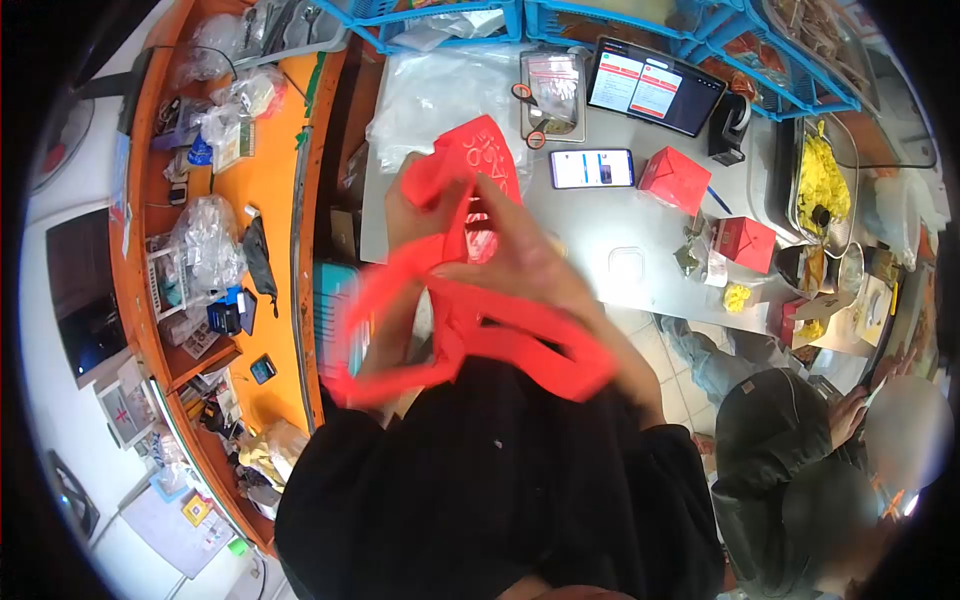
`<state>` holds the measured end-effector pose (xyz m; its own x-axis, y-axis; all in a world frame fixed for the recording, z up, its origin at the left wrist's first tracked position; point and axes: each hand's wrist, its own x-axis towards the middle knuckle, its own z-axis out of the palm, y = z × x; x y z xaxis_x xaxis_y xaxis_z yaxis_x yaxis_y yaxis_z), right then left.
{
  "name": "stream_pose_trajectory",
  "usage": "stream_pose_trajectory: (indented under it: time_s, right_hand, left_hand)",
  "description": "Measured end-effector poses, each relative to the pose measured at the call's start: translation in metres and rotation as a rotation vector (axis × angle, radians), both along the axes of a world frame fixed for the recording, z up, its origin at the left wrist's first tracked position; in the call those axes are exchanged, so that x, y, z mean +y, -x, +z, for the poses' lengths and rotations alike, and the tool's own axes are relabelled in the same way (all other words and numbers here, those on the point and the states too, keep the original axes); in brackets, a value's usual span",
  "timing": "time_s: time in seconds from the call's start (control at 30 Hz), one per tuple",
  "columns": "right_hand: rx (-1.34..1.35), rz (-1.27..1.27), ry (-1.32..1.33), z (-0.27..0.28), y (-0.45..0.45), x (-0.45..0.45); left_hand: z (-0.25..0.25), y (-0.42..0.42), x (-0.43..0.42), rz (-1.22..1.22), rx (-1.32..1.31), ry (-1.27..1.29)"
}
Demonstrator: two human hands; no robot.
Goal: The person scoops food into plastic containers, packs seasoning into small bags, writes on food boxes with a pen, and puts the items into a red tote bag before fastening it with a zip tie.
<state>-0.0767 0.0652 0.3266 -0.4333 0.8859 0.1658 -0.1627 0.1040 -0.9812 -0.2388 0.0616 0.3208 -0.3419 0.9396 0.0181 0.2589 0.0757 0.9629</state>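
Observation:
A red plastic bag (485,150) with pale printing is held up in front of my chest, over the near edge of the metal table. Its red handle loops hang toward me, blurred by motion. My left hand (415,215) grips the bag's left side near the top. On the right side, my right hand (515,240) has its fingers wrapped round the red plastic. What lies inside the bag is mostly hidden.
Behind the bag, the metal table (625,220) bears clear plastic bags (430,90), scissors (530,115), a phone (592,169), a tablet (655,85) and red boxes (675,180). Blue baskets line the back. Other people are at the lower right. Orange shelving stands left.

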Motion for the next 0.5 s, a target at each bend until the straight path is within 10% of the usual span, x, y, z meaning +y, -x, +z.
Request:
stream_pose_trajectory:
  time_s: [0.1, 0.3, 0.5]
  right_hand:
    - [-0.157, 0.079, 0.007, -0.025, -0.006, 0.007]
    - [-0.246, -0.214, -0.266, 0.012, -0.103, 0.049]
    - [-0.220, 0.040, -0.136, 0.005, -0.155, 0.018]
  left_hand:
    - [0.002, 0.030, -0.015, -0.123, -0.185, -0.157]
    - [0.031, 0.062, -0.042, -0.498, 0.329, 0.439]
    - [0.019, 0.098, -0.033, -0.063, 0.421, 0.121]
